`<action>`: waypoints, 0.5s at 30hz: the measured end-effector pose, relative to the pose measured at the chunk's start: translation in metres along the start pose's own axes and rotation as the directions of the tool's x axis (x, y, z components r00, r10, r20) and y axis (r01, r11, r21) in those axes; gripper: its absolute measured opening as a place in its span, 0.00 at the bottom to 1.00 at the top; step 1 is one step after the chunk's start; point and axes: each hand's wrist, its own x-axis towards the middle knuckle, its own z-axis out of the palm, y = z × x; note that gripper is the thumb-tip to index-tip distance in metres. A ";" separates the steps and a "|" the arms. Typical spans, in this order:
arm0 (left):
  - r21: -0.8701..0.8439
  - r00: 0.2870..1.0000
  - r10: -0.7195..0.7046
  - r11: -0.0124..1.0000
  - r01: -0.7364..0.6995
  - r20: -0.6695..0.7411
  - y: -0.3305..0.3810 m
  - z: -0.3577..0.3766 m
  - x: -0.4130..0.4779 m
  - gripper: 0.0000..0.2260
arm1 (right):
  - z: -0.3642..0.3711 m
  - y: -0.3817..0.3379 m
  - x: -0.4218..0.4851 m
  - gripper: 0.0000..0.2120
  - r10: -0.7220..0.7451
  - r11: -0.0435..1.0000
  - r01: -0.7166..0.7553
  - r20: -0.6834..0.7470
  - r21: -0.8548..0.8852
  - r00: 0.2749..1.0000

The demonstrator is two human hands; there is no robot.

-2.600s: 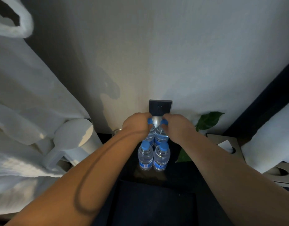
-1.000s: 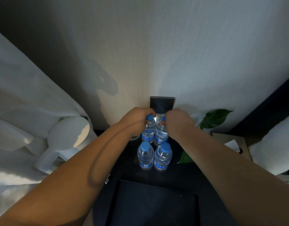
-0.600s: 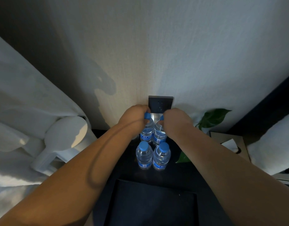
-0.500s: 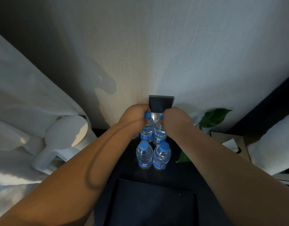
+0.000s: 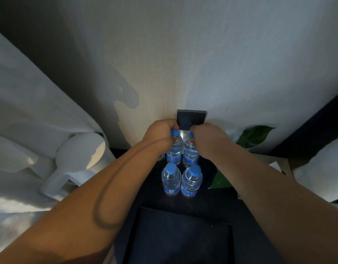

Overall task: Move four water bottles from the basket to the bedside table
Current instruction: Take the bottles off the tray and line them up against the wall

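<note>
Blue-capped water bottles stand upright in a tight two-by-two block on the dark bedside worktop [image 5: 212, 199]. The left hand [image 5: 160, 135] has its grip closed around the cap of the rear left bottle [image 5: 173, 151]; the right hand [image 5: 208, 139] likewise pinches the rear right bottle [image 5: 190, 154]. The front left bottle [image 5: 171, 180] and front right bottle [image 5: 192, 181] stand untouched, before a dark wall socket [image 5: 191, 120].

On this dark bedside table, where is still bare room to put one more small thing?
Bare patches: the strip between the front bottles and the dark tray, and the dark top left of the bottles, toward the white kettle. Crowded: the back by the wall, where left hand and right hand grip the rear bottles, and the right side with leaves.
</note>
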 end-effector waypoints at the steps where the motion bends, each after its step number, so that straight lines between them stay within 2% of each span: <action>1: 0.007 1.000 -0.010 1.000 0.010 -0.003 0.001 0.001 0.000 0.09 | 0.000 0.001 -0.001 0.03 -0.010 1.000 0.010 -0.001 0.014 1.000; 4: 0.022 1.000 -0.030 0.999 0.030 -0.004 0.003 0.003 0.000 0.09 | 0.000 0.005 -0.001 0.07 -0.021 0.999 0.021 0.000 0.042 1.000; 7: 0.005 0.999 -0.042 0.999 0.042 -0.004 0.003 0.002 -0.001 0.08 | 0.001 0.006 -0.002 0.03 -0.025 0.997 0.026 -0.012 0.078 1.000; 11: 0.009 0.999 -0.039 0.999 0.039 -0.007 0.003 0.004 -0.002 0.09 | 0.006 0.006 -0.004 0.10 -0.024 0.995 0.031 -0.070 0.091 0.997; 15: 0.020 0.999 -0.028 0.999 0.028 -0.016 0.002 0.005 0.000 0.09 | 0.012 0.003 -0.003 0.14 0.059 0.995 -0.050 -0.112 0.081 0.992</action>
